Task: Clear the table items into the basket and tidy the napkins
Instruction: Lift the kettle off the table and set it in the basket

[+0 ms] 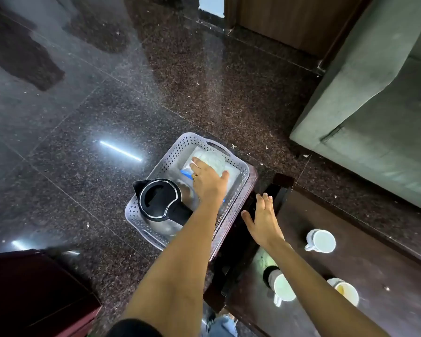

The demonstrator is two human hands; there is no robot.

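Note:
A pale perforated plastic basket [240, 177] sits on a small dark stool left of the table. Inside it lie a black-lidded kettle [159, 200], a white packet with blue print [232, 177] and a pale rounded object [214, 160]. My left hand [208, 181] reaches into the basket and grips that rounded object from above. My right hand [263, 221] hovers flat, fingers straight, over the dark table's left corner, holding nothing. On the dark glossy table [379, 271] stand three cups: a white mug [321, 240], another mug [283, 287] and a cup with yellowish contents [345, 291].
A grey-green sofa [379, 113] fills the right side beyond the table. A dark red piece of furniture [34, 293] stands at the lower left. Polished dark granite floor [107, 105] spreads across the left and the middle. A wooden door frame [289, 18] stands at the top.

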